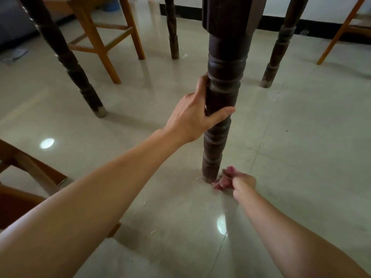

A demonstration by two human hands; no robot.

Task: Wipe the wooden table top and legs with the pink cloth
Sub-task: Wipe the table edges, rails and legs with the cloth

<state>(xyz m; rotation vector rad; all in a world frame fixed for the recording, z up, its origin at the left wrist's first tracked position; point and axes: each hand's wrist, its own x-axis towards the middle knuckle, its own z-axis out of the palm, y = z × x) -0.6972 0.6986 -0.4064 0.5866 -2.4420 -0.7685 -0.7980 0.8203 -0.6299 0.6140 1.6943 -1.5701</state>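
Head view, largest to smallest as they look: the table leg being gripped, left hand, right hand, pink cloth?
1. table leg
2. left hand
3. right hand and pink cloth: they look alike and blur together, so unranked; both lie farther from the camera.

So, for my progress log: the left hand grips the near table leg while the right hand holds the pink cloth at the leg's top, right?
Not the top. In the head view the right hand holds the pink cloth at the foot of the table leg; the left hand does grip it.
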